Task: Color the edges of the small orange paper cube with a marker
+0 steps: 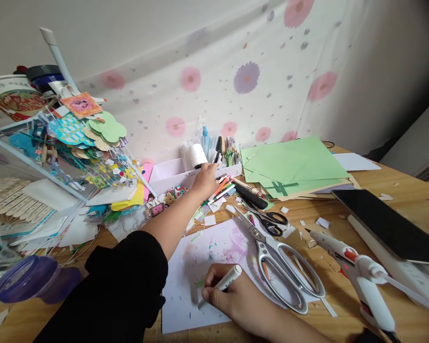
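Observation:
My left hand stretches far forward to the white organiser box at the back of the desk, its fingers touching the box's front rim beside a black marker and a white roll. Whether it grips anything I cannot tell. My right hand rests near me, holding a white marker pen with its tip down on a white sheet of paper stained with pink and purple marks.
Large silver scissors and small black scissors lie right of the sheet. A white glue gun, a dark tablet and green paper sheets fill the right. Craft clutter and a purple lid sit left.

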Demonstrator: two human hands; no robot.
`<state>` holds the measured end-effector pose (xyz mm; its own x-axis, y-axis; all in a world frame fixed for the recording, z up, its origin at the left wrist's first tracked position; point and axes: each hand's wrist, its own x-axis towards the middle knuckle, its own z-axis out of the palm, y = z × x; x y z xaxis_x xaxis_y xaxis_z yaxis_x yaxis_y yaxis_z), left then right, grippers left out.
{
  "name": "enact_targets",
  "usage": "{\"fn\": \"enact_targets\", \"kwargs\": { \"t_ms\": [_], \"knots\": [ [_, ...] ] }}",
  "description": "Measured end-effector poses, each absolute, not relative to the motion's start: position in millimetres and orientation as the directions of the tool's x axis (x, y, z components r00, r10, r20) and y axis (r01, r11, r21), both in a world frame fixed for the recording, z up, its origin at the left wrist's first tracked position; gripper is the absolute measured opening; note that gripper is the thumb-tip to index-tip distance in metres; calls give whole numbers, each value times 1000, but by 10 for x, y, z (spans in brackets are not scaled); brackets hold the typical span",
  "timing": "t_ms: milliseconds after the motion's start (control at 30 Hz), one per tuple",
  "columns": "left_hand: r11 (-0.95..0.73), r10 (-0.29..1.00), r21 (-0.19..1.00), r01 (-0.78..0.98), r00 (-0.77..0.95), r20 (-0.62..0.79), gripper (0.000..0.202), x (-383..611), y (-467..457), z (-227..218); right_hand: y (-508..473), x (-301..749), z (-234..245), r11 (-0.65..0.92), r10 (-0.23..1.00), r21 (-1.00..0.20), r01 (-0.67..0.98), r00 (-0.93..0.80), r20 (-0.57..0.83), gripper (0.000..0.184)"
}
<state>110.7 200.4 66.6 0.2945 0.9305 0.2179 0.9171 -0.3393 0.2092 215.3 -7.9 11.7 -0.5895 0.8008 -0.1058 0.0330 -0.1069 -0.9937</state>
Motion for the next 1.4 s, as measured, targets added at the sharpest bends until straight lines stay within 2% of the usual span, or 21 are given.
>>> {"fn": "enact_targets", "kwargs": {
  "t_ms": [100,167,233,433,533,700,900,1000,1167,1400],
  "knots": [
    [-527,846,167,833,496,197,26,1305,1825,653,-84,2134,77,-112,798,-993,30,-593,-108,10],
    [-669,743,132,732,661,105,14,1439,1656,611,-98,2118,57,-112,789,-993,27,-605,-106,8],
    [-754,655,90,651,755,22,11,1571,1518,540,-112,2110,41,-105,786,-994,30,-610,-101,7],
    [-776,626,-14,631,766,-149,15,1797,1484,405,-79,2139,24,-52,816,-997,56,-574,-74,9],
    [-795,587,-1,606,769,-253,9,1792,1555,442,-47,2145,36,-50,829,-996,79,-553,-86,9],
    [-858,472,29,513,809,-349,19,1735,1572,453,-60,2115,20,-68,830,-993,93,-548,-108,8],
    [-901,430,-147,408,887,-168,8,1654,1463,453,-52,2081,-21,-139,820,-987,83,-549,-161,7],
    [-908,377,-227,351,922,-83,13,1562,1479,449,-48,2078,-7,-117,821,-989,92,-552,-148,6],
    [-922,234,-321,216,972,-18,20,1430,1550,380,-46,2079,31,-135,813,-984,116,-555,-176,6],
    [-867,120,-463,183,979,162,25,1426,1561,518,-23,2084,27,-167,800,-981,98,-568,-193,10]
  ]
}}
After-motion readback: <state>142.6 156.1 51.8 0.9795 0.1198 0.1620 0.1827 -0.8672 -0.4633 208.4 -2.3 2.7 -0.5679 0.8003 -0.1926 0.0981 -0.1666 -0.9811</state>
